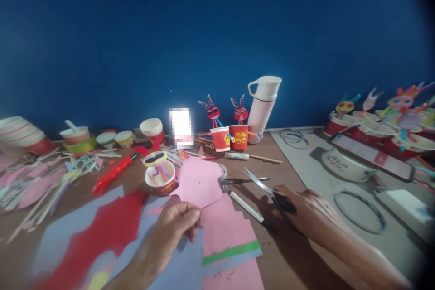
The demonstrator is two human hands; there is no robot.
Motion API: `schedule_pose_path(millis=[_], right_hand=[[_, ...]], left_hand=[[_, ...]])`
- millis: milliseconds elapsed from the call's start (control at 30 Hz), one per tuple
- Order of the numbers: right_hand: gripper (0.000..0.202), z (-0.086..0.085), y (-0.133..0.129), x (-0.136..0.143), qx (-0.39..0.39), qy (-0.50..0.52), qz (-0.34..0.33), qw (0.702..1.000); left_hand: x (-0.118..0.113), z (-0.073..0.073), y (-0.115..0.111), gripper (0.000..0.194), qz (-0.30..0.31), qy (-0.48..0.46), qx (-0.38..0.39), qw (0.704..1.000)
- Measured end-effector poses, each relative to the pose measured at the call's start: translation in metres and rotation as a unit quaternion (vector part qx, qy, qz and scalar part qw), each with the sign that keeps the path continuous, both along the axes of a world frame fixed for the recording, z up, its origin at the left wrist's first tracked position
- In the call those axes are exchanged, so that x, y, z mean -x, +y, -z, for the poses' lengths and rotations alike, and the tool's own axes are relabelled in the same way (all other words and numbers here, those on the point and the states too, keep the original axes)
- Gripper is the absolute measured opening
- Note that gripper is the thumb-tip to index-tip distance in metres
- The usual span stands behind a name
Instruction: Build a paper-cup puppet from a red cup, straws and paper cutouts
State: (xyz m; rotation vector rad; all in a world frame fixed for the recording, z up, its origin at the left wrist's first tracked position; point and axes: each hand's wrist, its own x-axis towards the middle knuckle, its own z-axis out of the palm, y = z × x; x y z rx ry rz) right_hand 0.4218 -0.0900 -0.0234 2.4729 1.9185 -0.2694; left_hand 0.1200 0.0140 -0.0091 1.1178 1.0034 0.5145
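Observation:
My left hand (176, 224) is closed in a pinch at the lower edge of a cut piece of pink paper (200, 181), which stands up over other sheets. Out to the right, my right hand (301, 210) grips the black handles of a pair of scissors (260, 182). Their blades are parted and point up and left. Between the hands lies a white marker (246, 207) with a dark cap end. Under my left hand are blue paper (163, 253) and more pink paper (226, 229) with a green strip. Left of the pink piece stands a paper cup with a yellow face figure (159, 176).
A red utility knife (113, 174) and paper scraps (41, 181) lie to the left. Two red cups with rabbit figures (220, 138) and a white thermos (263, 108) stand near the blue wall. On the right, a phone (374, 156) leans over a white bowl (346, 165) beside decorated cups.

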Motion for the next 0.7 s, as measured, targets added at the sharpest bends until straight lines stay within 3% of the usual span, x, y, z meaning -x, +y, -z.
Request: schedule_pose_path(millis=[133,333,400,567,700], right_hand=[[0.024,-0.004,-0.007,-0.011,0.042,-0.013,0.013,0.999],[0.019,-0.002,-0.016,-0.031,0.065,-0.05,0.053,0.995],[0.017,0.002,-0.019,-0.033,0.073,-0.051,0.058,0.994],[0.017,0.016,-0.021,-0.034,0.068,-0.027,0.044,0.996],[0.017,0.026,-0.022,-0.04,0.011,-0.011,0.037,0.999]], left_hand=[[0.012,0.012,-0.007,0.027,0.005,0.016,0.022,1.0],[0.013,0.026,-0.007,0.033,0.03,0.016,0.008,0.999],[0.016,0.027,-0.006,0.038,0.029,0.02,-0.003,0.999],[0.028,0.027,-0.006,0.047,-0.045,-0.004,0.002,0.999],[0.04,0.021,-0.012,0.042,-0.036,0.005,-0.006,0.999]])
